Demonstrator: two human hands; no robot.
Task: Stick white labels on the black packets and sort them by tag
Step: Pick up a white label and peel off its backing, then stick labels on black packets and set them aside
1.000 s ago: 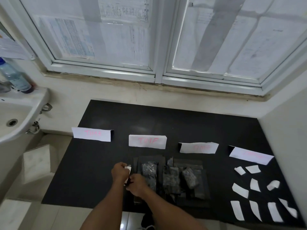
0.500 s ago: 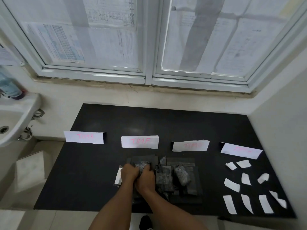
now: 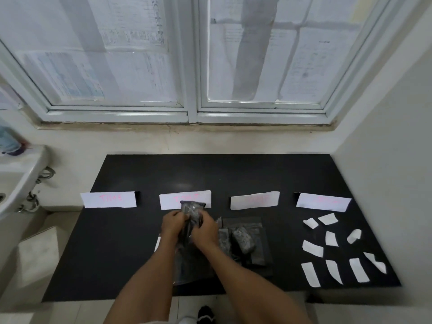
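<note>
Packet [image 3: 192,210] now lifted off the pile [image 3: 243,239], gripped by left hand [image 3: 174,224] and right hand [image 3: 205,230] together.

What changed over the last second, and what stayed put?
The left hand let go of the white label it held; the label now lies on the table beside that forearm. That hand and the right hand went to the pile and now grip a black packet, lifted toward the second tag. The other tags, remaining packets and loose labels at right stayed put.
</note>
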